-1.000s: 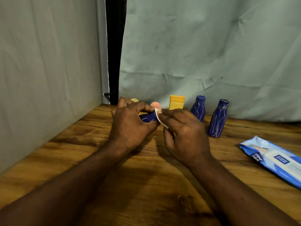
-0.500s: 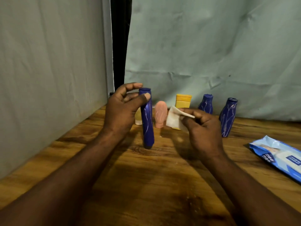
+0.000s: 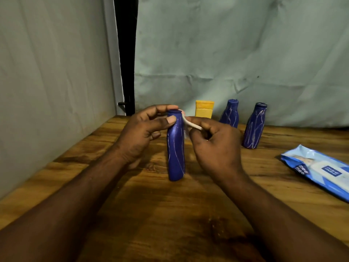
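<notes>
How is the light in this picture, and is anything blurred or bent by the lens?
Head view: dim, soft light. Head view: broad dark shadows lie on the table under the forearms. Head view: the blue bottle and the white wipe look sharp, and the print on the wipes pack is readable. Head view: the wide lens makes the pale upright strip lean.

I read the blue bottle as smooth plastic w/ a soft sheen, thin whitish streaks over it. The wipe at its neck looked thin, matt, white, cloth or paper. The table was grainy wood, semi-gloss. At 3 o'clock the wipes pack was glossy, crinkled plastic film. The backdrop at 12 was matt, creased cloth.
</notes>
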